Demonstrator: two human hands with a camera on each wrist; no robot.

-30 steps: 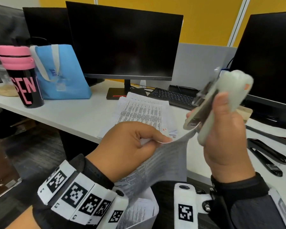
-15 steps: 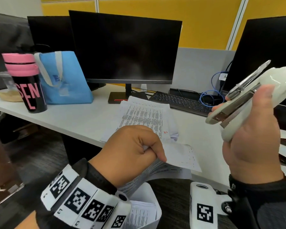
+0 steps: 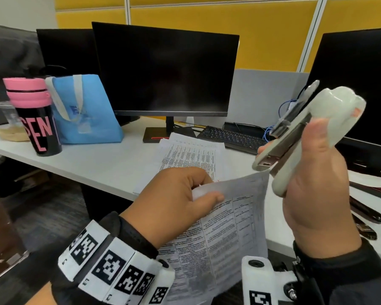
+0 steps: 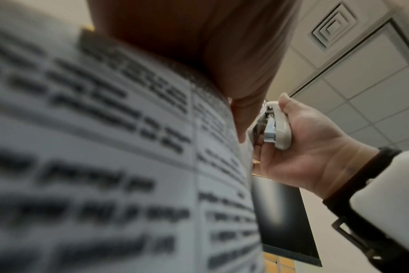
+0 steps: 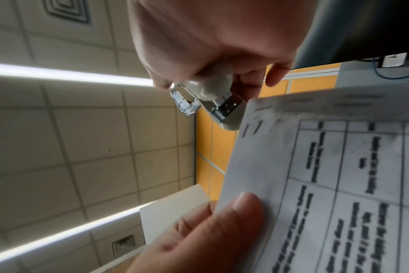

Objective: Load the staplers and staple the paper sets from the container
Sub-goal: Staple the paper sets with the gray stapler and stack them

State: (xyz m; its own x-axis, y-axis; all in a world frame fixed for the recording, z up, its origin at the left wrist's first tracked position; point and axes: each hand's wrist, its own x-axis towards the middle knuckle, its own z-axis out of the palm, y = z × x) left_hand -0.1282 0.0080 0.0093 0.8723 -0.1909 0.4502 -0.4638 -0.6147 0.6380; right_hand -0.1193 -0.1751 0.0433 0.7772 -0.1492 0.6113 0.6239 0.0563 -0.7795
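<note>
My left hand [image 3: 185, 194] pinches a printed paper set [image 3: 229, 227] by its top edge, thumb on the front, and holds it up over the desk edge. My right hand [image 3: 312, 172] grips a white stapler [image 3: 306, 139] with its metal mouth pointing down-left. The set's top right corner sits right at that mouth; I cannot tell whether it is between the jaws. The left wrist view shows the blurred paper set [image 4: 105, 147] and the stapler [image 4: 278, 129]. In the right wrist view the stapler [image 5: 213, 99] meets the paper set [image 5: 339, 166] at its corner.
A stack of printed papers [image 3: 189, 155] lies on the white desk [image 3: 97, 159] behind my left hand. Black staplers [image 3: 365, 212] lie at the right. A pink-lidded tumbler [image 3: 35, 119], a blue bag [image 3: 86, 111], monitors [image 3: 163, 71] and a keyboard [image 3: 231, 137] stand further back.
The set held at the stapler a second ago now lies on the desk stack. My left hand has raised another set, and my right hand has swung the stapler back to its corner.
</note>
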